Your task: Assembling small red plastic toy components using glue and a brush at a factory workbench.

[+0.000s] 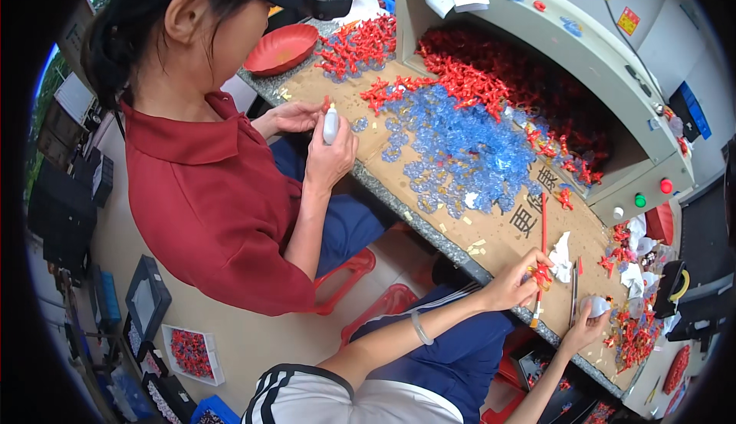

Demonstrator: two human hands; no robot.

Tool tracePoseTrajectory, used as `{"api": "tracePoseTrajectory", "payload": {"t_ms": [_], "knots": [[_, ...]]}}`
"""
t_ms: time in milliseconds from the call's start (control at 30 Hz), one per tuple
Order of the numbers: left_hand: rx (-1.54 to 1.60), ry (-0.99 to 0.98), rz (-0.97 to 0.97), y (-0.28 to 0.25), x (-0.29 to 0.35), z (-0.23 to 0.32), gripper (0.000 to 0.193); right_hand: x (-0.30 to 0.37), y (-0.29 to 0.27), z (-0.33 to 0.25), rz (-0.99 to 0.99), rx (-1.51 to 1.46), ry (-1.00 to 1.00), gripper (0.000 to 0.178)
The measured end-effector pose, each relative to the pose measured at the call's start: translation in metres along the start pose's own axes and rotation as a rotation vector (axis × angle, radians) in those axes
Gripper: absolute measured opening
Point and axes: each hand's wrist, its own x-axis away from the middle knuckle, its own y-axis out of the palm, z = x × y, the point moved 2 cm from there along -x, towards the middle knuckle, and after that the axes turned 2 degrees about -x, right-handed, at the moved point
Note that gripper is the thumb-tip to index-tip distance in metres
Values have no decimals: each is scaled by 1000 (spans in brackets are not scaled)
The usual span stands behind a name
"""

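Observation:
My left hand (512,284) pinches a small red plastic figure (541,275) above the front of the cardboard-covered bench. A paintbrush with a red handle (544,221) lies right beside it, partly hidden behind the figure. To the right, my right hand (586,332) is wrapped round a small white squeeze bottle (596,307). Between my hands lie a slim dark rod (573,294) and a crumpled white tissue (561,258). A heap of red and clear pieces (638,338) sits just right of my right hand.
On my left, a co-worker in a dark red shirt (207,194) holds a white bottle (330,126) and a small red piece. Clear bluish pieces (468,148) spread across the bench (399,194). Behind them stands an open-fronted grey machine (613,117) full of red pieces.

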Motion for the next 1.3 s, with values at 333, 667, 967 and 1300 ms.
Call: {"api": "tracePoseTrajectory", "payload": {"t_ms": [333,667,967,1300], "knots": [[-453,59,39,-4,-1,5,36,2,5,-11,-25,-18,27,35],[-457,44,44,-2,-5,5,36,2,7,-13,-13,-47,13,33],[-462,11,37,-1,-2,12,33,4,5,-16,-19,-60,20,33],[-412,-34,17,5,-2,17,33,4,1,1,11,-77,72,44]]}}
